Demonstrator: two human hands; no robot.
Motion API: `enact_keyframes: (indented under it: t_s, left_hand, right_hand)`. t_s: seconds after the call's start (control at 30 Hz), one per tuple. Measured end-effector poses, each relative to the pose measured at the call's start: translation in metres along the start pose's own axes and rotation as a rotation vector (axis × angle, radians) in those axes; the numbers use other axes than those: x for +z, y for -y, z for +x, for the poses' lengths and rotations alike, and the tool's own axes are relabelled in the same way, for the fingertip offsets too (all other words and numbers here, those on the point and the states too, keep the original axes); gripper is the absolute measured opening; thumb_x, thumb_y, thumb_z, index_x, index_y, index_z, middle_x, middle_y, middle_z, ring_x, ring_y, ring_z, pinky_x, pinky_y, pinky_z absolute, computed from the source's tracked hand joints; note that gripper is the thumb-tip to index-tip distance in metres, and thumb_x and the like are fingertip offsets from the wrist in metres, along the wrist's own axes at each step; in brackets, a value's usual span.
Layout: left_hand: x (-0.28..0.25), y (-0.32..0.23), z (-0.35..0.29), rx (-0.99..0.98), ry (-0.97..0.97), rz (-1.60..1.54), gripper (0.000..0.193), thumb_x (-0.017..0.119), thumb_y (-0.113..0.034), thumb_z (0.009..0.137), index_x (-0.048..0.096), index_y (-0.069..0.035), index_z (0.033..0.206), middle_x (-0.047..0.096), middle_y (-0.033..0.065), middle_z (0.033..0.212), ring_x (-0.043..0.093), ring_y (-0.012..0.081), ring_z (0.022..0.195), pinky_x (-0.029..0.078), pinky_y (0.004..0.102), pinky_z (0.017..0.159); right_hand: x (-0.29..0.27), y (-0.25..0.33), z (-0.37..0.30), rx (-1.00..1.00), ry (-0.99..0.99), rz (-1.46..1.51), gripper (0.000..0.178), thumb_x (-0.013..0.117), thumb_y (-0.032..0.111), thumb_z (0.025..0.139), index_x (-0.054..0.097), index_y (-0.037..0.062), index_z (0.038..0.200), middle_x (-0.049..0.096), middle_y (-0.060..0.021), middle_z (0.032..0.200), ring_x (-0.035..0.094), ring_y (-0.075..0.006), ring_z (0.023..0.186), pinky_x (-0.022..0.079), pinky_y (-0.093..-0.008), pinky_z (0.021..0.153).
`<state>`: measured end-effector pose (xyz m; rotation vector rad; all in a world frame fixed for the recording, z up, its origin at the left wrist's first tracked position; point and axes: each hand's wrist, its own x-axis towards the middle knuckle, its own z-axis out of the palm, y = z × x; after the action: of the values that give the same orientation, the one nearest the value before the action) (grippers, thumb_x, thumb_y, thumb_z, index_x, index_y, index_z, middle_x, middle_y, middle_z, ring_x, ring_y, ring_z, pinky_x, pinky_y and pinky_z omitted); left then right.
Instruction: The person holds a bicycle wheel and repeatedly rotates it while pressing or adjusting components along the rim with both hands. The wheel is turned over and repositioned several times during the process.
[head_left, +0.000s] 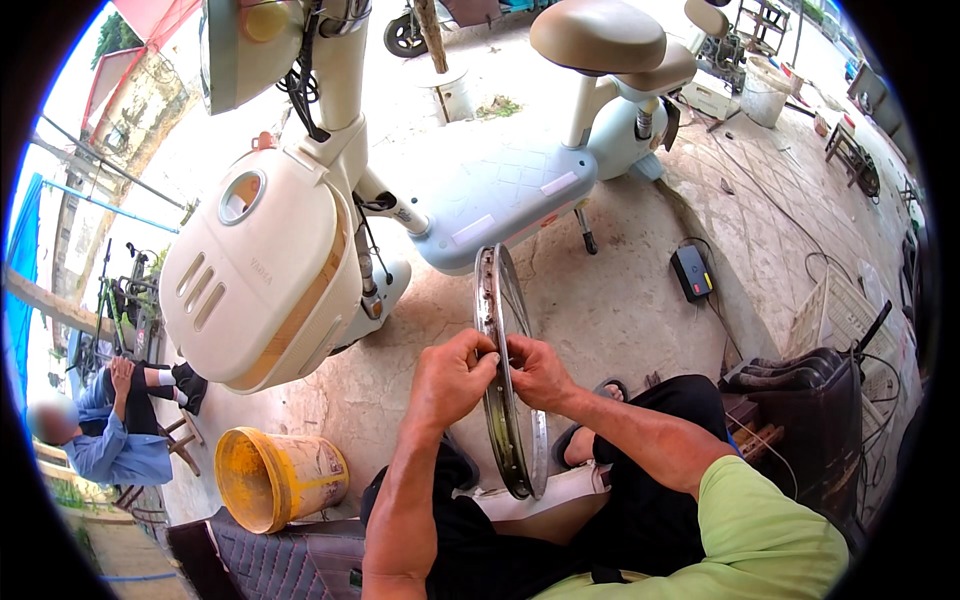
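Between my knees a bare metal wheel rim (510, 452) stands upright, seen almost edge-on, with holes along its inner band. My left hand (455, 376) is closed on the near-left edge of the rim, thumb and fingertips pinched at the band. Opposite it, my right hand (541, 374) grips the rim from the right side, fingers curled against the metal. Whether a small part is between the fingertips cannot be made out. The bottom of the rim reaches down over a cream-coloured piece (535, 505) between my legs.
A pale electric scooter (510, 205) with a front basket (255, 265) stands ahead. A yellow-stained bucket (325, 475) is at left, a black charger-like box (691, 273) at right. Dark seats or cushions (800, 372) and cables lie at far right. Another person (125, 440) sits at far left.
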<state>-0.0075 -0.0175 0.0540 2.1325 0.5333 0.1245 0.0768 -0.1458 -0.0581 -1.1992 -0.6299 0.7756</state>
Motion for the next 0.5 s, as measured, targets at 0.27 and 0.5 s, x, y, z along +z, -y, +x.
enact_keyframes:
  t_s: [0.27,0.5]
  left_hand:
    - [0.0021,0.0028,-0.0007,0.038,-0.003,-0.034,0.018,0.069,-0.009,0.084,0.070,-0.002,0.100,0.053,0.0002,0.056,0.044,0.0063,0.052,0.040,0.0270,0.052]
    - [-0.0001,-0.0002,-0.0021,0.045,0.009,-0.032,0.017,0.069,-0.009,0.084,0.070,-0.001,0.099,0.052,0.0003,0.056,0.045,0.0067,0.052,0.041,0.0278,0.052]
  right_hand:
    - [-0.0023,0.0006,0.0008,0.019,-0.009,0.016,0.023,0.064,0.011,0.097,0.063,-0.0015,0.116,0.069,-0.0052,0.101,0.064,-0.0096,0.089,0.055,-0.0274,0.078]
    - [-0.0030,-0.0021,-0.0011,0.038,-0.002,-0.004,0.019,0.065,0.008,0.096,0.064,0.0011,0.114,0.066,0.0016,0.100,0.060,-0.0056,0.091,0.051,-0.0242,0.079]
